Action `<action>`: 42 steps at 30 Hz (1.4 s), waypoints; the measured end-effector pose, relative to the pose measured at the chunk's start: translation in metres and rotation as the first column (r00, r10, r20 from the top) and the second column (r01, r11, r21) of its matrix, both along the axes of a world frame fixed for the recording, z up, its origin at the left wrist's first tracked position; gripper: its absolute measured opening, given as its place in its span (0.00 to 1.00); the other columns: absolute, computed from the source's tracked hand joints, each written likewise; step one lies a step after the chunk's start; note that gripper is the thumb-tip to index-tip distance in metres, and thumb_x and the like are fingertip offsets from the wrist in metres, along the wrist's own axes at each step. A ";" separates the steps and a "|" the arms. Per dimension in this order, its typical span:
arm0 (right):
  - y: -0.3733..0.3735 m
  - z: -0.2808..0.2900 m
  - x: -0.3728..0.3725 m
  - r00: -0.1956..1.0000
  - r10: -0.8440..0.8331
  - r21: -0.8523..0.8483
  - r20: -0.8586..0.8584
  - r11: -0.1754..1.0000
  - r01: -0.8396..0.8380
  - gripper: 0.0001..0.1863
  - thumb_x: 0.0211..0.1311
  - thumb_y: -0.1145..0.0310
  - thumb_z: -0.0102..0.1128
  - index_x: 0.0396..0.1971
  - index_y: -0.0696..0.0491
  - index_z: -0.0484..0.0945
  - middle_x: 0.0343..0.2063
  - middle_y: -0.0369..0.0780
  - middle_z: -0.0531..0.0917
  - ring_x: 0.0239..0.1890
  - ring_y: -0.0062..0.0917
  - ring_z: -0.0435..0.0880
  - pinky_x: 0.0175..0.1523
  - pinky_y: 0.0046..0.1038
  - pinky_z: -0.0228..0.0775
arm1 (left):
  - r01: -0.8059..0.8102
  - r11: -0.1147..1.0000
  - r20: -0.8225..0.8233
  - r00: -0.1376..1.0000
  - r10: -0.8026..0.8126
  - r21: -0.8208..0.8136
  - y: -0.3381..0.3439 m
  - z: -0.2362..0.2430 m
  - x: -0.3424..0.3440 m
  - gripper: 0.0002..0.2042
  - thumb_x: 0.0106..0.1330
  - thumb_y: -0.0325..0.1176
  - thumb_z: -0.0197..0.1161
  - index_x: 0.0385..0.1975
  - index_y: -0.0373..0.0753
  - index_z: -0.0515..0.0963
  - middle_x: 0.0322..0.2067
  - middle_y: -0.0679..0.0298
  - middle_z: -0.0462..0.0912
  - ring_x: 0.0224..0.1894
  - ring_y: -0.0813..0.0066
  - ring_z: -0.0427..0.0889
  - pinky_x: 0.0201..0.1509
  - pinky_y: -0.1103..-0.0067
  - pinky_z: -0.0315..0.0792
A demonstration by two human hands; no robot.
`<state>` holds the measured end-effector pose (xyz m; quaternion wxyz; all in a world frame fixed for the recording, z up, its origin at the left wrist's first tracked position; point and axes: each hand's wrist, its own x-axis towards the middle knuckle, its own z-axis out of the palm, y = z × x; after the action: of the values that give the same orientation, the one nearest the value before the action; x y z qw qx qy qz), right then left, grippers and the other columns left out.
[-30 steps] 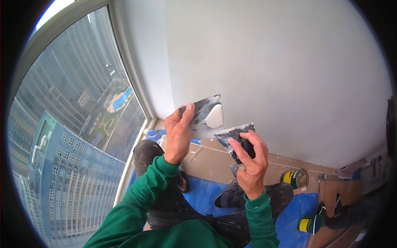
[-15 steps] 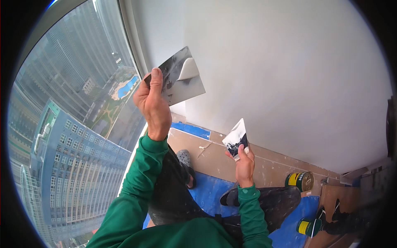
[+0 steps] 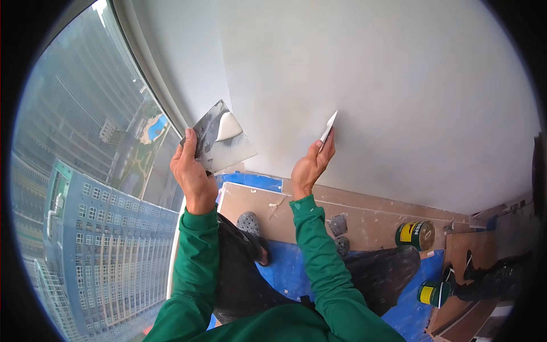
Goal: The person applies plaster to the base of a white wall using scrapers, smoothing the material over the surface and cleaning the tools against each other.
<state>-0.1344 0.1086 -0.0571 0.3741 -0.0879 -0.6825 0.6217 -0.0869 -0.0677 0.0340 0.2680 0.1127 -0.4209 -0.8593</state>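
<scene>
My left hand point(image 3: 192, 174) grips a square metal plastering plate point(image 3: 231, 153) by its left edge, thumb on top. A thick smear of white putty point(image 3: 229, 126) lies on the plate's face, with thinner grey streaks around it. To the right, my right hand point(image 3: 312, 165) is closed on a putty knife point(image 3: 329, 126), its blade seen nearly edge-on and pointing up. White putty coats the blade. The knife is close in front of the pale wall point(image 3: 387, 102); whether it touches the wall I cannot tell.
On the left a large window point(image 3: 97, 171) overlooks tall buildings. Brown board point(image 3: 262, 208) and blue sheeting point(image 3: 288, 268) cover the floor. Two green-and-yellow cans point(image 3: 415, 235) stand at the right, one near another person's dark-clad legs point(image 3: 484, 282).
My right hand has risen toward the wall, turning the putty knife edge-on. My left hand has lowered slightly and moved left with the plate.
</scene>
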 end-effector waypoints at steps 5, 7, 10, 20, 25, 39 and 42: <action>-0.066 0.000 -0.058 0.953 -0.299 0.002 -0.044 0.954 0.299 0.31 0.65 0.67 0.48 0.66 0.55 0.53 0.62 0.50 0.49 0.64 0.43 0.49 0.66 0.39 0.47 | 0.093 0.971 0.008 0.995 -0.097 0.220 -0.002 -0.009 -0.010 0.13 0.68 0.34 0.54 0.39 0.27 0.75 0.38 0.60 0.80 0.38 0.71 0.80 0.44 0.76 0.75; -0.072 -0.020 -0.046 0.984 -0.179 0.146 0.009 0.974 0.176 0.31 0.63 0.70 0.49 0.66 0.55 0.52 0.62 0.52 0.48 0.64 0.45 0.48 0.66 0.39 0.48 | 0.114 0.972 -0.022 0.993 -0.112 0.206 -0.003 -0.010 -0.009 0.13 0.68 0.34 0.53 0.40 0.27 0.75 0.39 0.60 0.79 0.39 0.71 0.79 0.44 0.76 0.75; -0.058 -0.049 -0.014 0.995 0.049 0.064 0.085 0.996 -0.055 0.27 0.68 0.66 0.43 0.65 0.57 0.55 0.61 0.51 0.53 0.63 0.42 0.55 0.65 0.36 0.52 | 0.089 0.975 -0.025 0.996 -0.086 0.204 -0.004 -0.012 -0.006 0.14 0.68 0.34 0.53 0.40 0.27 0.75 0.39 0.60 0.79 0.40 0.70 0.79 0.44 0.75 0.75; -0.046 0.026 -0.034 0.990 -0.136 -0.346 -0.047 0.931 0.112 0.26 0.70 0.57 0.40 0.64 0.53 0.60 0.59 0.44 0.60 0.59 0.35 0.65 0.57 0.36 0.63 | 0.085 0.970 -0.017 0.996 -0.083 0.226 -0.003 -0.011 -0.003 0.13 0.68 0.35 0.53 0.41 0.29 0.75 0.42 0.60 0.79 0.42 0.69 0.79 0.48 0.74 0.74; -0.041 0.013 -0.014 0.974 0.227 -0.263 0.019 0.941 -0.215 0.24 0.69 0.61 0.43 0.61 0.55 0.64 0.59 0.44 0.63 0.57 0.32 0.67 0.56 0.34 0.66 | 0.223 0.933 0.001 0.973 -0.232 0.282 -0.005 -0.022 -0.011 0.13 0.69 0.35 0.52 0.43 0.31 0.74 0.43 0.59 0.79 0.43 0.67 0.80 0.49 0.73 0.74; 0.040 0.057 0.124 0.922 0.360 0.363 0.142 0.848 -0.387 0.22 0.62 0.73 0.53 0.58 0.48 0.71 0.54 0.46 0.66 0.56 0.38 0.68 0.59 0.33 0.63 | 0.471 0.860 0.169 0.847 -0.503 0.199 0.070 -0.014 0.011 0.14 0.65 0.34 0.58 0.40 0.27 0.71 0.36 0.56 0.79 0.35 0.68 0.81 0.36 0.75 0.78; 0.075 0.047 0.139 0.929 0.262 0.534 0.261 0.763 -0.365 0.25 0.56 0.76 0.55 0.56 0.46 0.73 0.55 0.47 0.67 0.56 0.43 0.68 0.59 0.37 0.62 | 0.497 0.815 0.129 0.825 -0.550 0.300 0.071 -0.016 0.008 0.13 0.65 0.35 0.59 0.38 0.28 0.73 0.34 0.59 0.79 0.34 0.73 0.79 0.38 0.77 0.75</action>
<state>0.0043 0.1836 -0.0096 0.2135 0.0913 -0.8719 0.4311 -0.0792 0.0033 0.0184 -0.0425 0.1149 -0.3483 -0.9293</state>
